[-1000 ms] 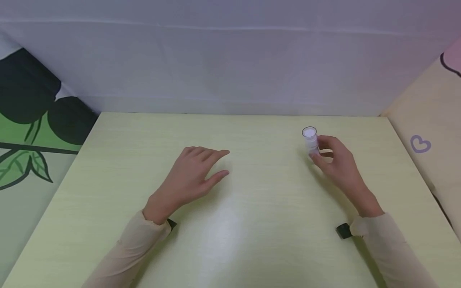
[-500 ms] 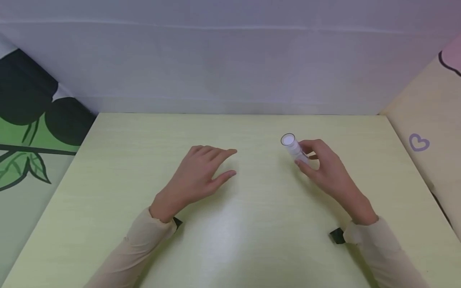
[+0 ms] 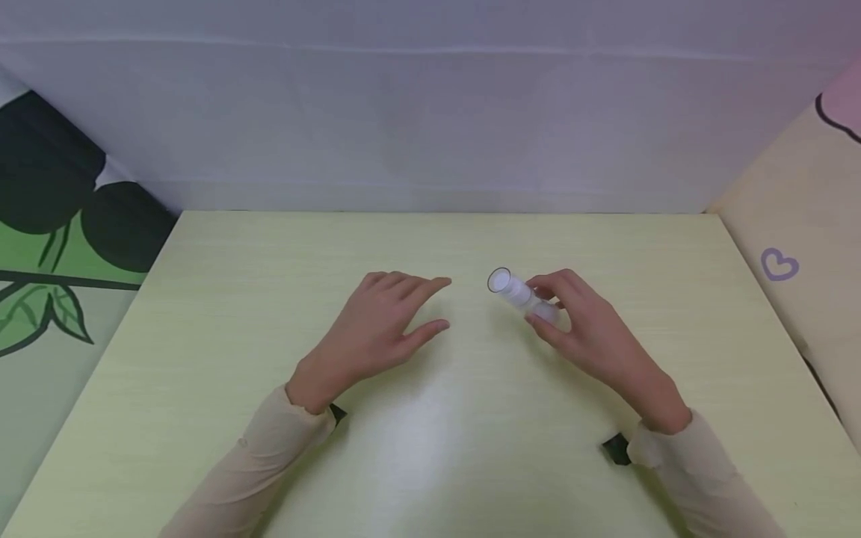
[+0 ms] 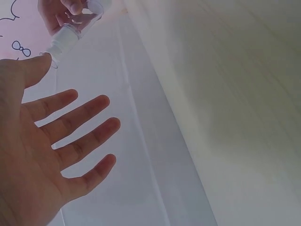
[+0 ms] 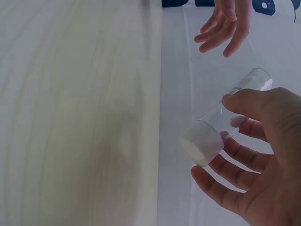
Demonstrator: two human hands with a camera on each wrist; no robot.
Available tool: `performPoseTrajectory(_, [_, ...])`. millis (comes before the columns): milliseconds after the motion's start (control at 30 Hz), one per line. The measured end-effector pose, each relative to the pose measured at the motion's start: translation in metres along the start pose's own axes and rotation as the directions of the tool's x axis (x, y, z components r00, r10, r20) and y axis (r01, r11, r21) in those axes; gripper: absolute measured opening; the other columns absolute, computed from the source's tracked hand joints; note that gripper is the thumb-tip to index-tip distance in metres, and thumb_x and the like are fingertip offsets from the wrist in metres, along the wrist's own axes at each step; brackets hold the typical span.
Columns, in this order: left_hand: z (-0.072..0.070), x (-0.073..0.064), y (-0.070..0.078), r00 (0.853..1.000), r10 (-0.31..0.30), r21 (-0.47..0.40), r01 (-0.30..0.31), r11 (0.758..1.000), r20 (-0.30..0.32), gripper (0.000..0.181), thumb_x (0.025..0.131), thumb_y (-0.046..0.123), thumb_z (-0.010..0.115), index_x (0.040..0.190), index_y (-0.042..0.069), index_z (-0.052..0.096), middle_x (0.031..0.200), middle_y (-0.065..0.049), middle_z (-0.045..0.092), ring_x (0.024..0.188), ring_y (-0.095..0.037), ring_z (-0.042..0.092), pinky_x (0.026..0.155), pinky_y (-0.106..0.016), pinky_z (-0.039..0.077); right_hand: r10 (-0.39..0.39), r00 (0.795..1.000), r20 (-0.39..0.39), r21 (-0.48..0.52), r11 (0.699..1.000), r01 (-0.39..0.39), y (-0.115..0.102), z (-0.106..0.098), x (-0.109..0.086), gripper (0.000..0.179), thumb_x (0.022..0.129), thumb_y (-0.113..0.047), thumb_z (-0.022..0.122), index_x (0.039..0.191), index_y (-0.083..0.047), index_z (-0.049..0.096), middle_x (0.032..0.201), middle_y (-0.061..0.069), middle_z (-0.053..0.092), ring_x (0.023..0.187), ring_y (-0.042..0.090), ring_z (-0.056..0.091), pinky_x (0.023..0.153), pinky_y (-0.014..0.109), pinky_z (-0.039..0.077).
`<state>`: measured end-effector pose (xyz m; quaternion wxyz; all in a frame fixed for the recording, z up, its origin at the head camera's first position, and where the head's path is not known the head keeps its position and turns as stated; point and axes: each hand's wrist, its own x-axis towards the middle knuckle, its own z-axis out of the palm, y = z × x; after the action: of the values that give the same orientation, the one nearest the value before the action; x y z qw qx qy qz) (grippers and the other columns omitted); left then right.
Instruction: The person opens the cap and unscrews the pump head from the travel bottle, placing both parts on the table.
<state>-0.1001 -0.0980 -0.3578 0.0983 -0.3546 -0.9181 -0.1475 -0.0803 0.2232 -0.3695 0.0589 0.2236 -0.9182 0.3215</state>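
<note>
A small clear bottle (image 3: 518, 290) with a clear cap over its white neck is in my right hand (image 3: 595, 332). The thumb and fingertips pinch its lower body, and it tilts with the cap end toward the left hand. In the right wrist view the bottle's bottom end (image 5: 202, 142) looks white and stays off the table. My left hand (image 3: 373, 325) hovers over the table, fingers spread and holding nothing. A gap separates its fingertips from the cap. The left wrist view shows the left palm (image 4: 28, 160) bare, with the bottle (image 4: 65, 41) beyond the thumb.
A pale wood-grain table (image 3: 430, 463) lies under both hands. Behind it rises a plain greyish-purple cloth wall (image 3: 403, 119). A printed panel (image 3: 40, 239) stands at the left and a beige panel with a purple heart (image 3: 780, 264) at the right.
The right hand has carried the bottle left and slightly nearer, tipping it from near upright to a leftward slant. The left hand has shifted a little to the right.
</note>
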Motion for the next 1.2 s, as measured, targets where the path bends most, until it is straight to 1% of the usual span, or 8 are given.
performPoseTrajectory(133, [-0.001, 0.002, 0.003, 1.000, 0.007, -0.007, -0.007, 1.000, -0.002, 0.054, 0.102, 0.049, 0.062, 0.148, 0.021, 0.056, 0.127, -0.004, 0.073, 0.121, -0.028, 0.067, 0.102, -0.051, 0.051, -0.018, 1.000, 0.010, -0.031, 0.999, 0.018, -0.005, 0.003, -0.002, 0.040, 0.094, -0.013, 0.078, 0.130, -0.011, 0.059, 0.117, 0.005, 0.063, 0.101, 0.018, 0.064, 0.078, 0.042, 0.058])
performPoseTrajectory(400, [-0.002, 0.006, 0.010, 0.999, 0.028, -0.008, -0.028, 1.000, -0.017, 0.058, 0.101, 0.051, 0.063, 0.149, 0.020, 0.054, 0.127, -0.003, 0.073, 0.119, -0.027, 0.068, 0.100, -0.050, 0.053, -0.095, 0.995, 0.010, -0.084, 0.992, 0.095, -0.013, 0.007, -0.001, 0.040, 0.090, -0.013, 0.082, 0.125, -0.011, 0.064, 0.113, 0.005, 0.064, 0.095, 0.017, 0.062, 0.075, 0.035, 0.056])
performPoseTrajectory(567, [-0.002, 0.008, 0.015, 0.999, 0.044, -0.010, -0.044, 0.999, -0.022, 0.061, 0.101, 0.052, 0.063, 0.152, 0.020, 0.051, 0.130, -0.002, 0.071, 0.116, -0.027, 0.069, 0.098, -0.049, 0.055, -0.150, 0.989, 0.011, -0.112, 0.982, 0.150, -0.017, 0.010, -0.004, 0.043, 0.088, -0.016, 0.084, 0.126, -0.013, 0.063, 0.115, 0.003, 0.064, 0.096, 0.017, 0.065, 0.075, 0.035, 0.058])
performPoseTrajectory(767, [0.001, 0.007, 0.026, 0.993, 0.108, 0.031, -0.107, 0.994, -0.047, 0.066, 0.100, 0.051, 0.066, 0.154, 0.019, 0.048, 0.140, -0.003, 0.065, 0.115, -0.026, 0.069, 0.093, -0.046, 0.058, -0.246, 0.969, -0.010, -0.184, 0.953, 0.240, -0.020, 0.017, -0.005, 0.048, 0.085, -0.019, 0.087, 0.126, -0.013, 0.064, 0.113, 0.003, 0.065, 0.091, 0.018, 0.066, 0.072, 0.034, 0.059])
performPoseTrajectory(867, [0.005, 0.006, 0.032, 0.987, 0.150, 0.064, -0.146, 0.987, -0.053, 0.066, 0.099, 0.052, 0.067, 0.153, 0.018, 0.050, 0.141, -0.004, 0.063, 0.116, -0.026, 0.068, 0.091, -0.044, 0.059, -0.274, 0.962, -0.014, -0.206, 0.942, 0.265, -0.024, 0.020, -0.006, 0.048, 0.084, -0.021, 0.087, 0.126, -0.013, 0.065, 0.112, 0.004, 0.065, 0.089, 0.018, 0.065, 0.071, 0.033, 0.058])
performPoseTrajectory(967, [0.008, 0.005, 0.038, 0.980, 0.188, 0.103, -0.181, 0.978, -0.061, 0.062, 0.098, 0.051, 0.069, 0.149, 0.017, 0.055, 0.137, -0.003, 0.065, 0.117, -0.025, 0.068, 0.087, -0.041, 0.060, -0.295, 0.955, -0.021, -0.228, 0.932, 0.283, -0.028, 0.021, -0.007, 0.048, 0.084, -0.022, 0.087, 0.125, -0.012, 0.065, 0.112, 0.006, 0.065, 0.087, 0.020, 0.064, 0.071, 0.034, 0.058])
performPoseTrajectory(1067, [0.011, 0.005, 0.041, 0.973, 0.218, 0.131, -0.208, 0.969, -0.073, 0.056, 0.098, 0.048, 0.070, 0.142, 0.015, 0.059, 0.130, -0.004, 0.068, 0.113, -0.024, 0.068, 0.083, -0.037, 0.059, -0.317, 0.948, -0.033, -0.256, 0.919, 0.299, -0.032, 0.021, -0.008, 0.048, 0.082, -0.022, 0.088, 0.124, -0.011, 0.066, 0.111, 0.007, 0.066, 0.084, 0.021, 0.064, 0.069, 0.034, 0.056])
performPoseTrajectory(1200, [0.014, 0.005, 0.043, 0.966, 0.242, 0.128, -0.229, 0.965, -0.091, 0.048, 0.097, 0.041, 0.074, 0.133, 0.011, 0.063, 0.123, -0.005, 0.069, 0.106, -0.023, 0.067, 0.084, -0.032, 0.059, -0.348, 0.936, -0.053, -0.280, 0.905, 0.320, -0.035, 0.024, -0.008, 0.049, 0.081, -0.020, 0.088, 0.123, -0.009, 0.066, 0.111, 0.008, 0.066, 0.082, 0.022, 0.062, 0.069, 0.035, 0.054])
